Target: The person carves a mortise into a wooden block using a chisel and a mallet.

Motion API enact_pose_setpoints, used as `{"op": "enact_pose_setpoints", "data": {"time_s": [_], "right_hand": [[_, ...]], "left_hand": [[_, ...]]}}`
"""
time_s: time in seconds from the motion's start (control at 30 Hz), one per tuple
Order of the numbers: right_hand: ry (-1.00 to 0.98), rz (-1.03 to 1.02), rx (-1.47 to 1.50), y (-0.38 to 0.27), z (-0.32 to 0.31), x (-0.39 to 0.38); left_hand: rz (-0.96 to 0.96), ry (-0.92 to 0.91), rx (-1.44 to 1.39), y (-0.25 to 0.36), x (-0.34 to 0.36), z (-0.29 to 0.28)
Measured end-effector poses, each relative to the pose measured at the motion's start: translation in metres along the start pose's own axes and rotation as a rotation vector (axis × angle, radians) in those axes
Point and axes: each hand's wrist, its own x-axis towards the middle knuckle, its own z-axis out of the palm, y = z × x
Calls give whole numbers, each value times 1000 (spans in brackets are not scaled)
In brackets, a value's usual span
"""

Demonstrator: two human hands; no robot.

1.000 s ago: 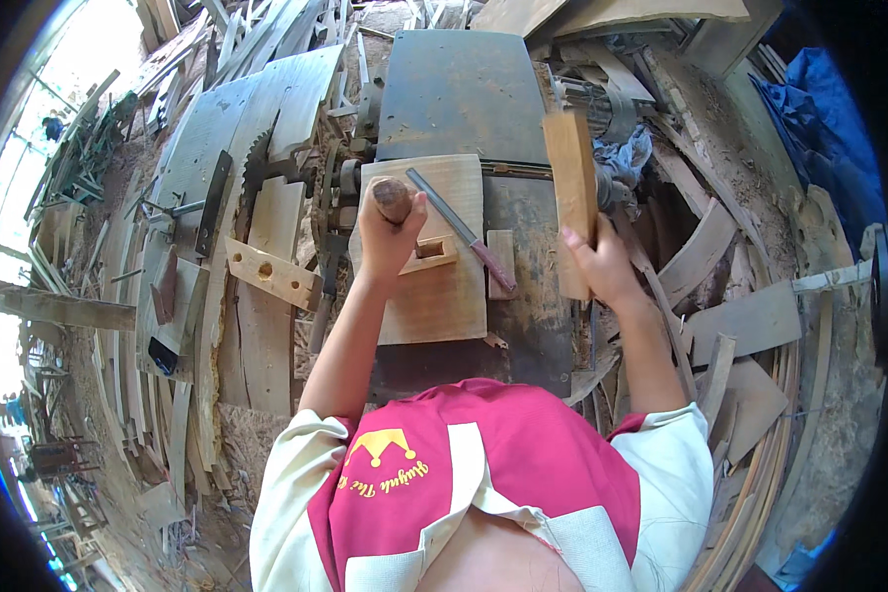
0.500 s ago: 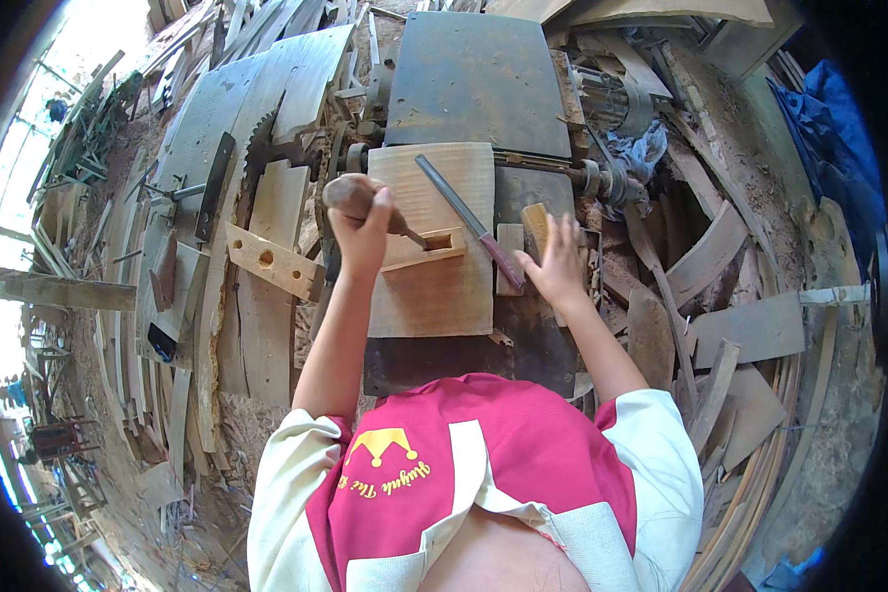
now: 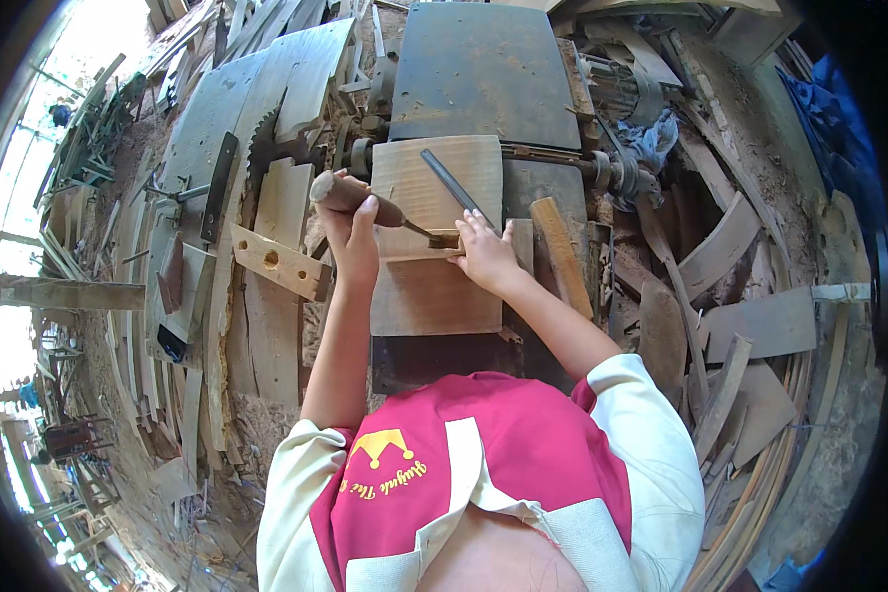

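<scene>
My left hand (image 3: 353, 237) is closed round the wooden handle of a chisel (image 3: 373, 207), which slants down to the right. Its blade tip reaches the slot in a small wooden block (image 3: 412, 251) lying on a flat wooden board (image 3: 434, 306). At the block's right end, my right hand (image 3: 488, 259) grips it, the fingers over its top. Just beyond that hand lies a metal file (image 3: 446, 179), its handle covered by the hand. A yellowish wooden bar (image 3: 562, 259) rests to the right of my right forearm.
A dark metal machine table (image 3: 483, 74) stands beyond the board. Left are a toothed saw blade (image 3: 262, 148) and a pale wooden piece with round holes (image 3: 278, 261). A motor (image 3: 622, 89) sits at the far right. Scrap wood (image 3: 715, 247) piles up on the right side.
My right hand has moved left from beside the wooden bar onto the block's right end. The bar now lies aslant, away from the hand. My left hand keeps the chisel, now tilted lower.
</scene>
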Motion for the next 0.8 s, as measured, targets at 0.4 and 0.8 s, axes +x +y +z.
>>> {"op": "enact_pose_setpoints", "data": {"time_s": [0.4,0.8], "right_hand": [[140,83,-7,-14,11,-12],[119,71,-60,-15,8,-10]], "left_hand": [[264,-167,406,8,3,30],[162,-134,345,-12,8,35]]}}
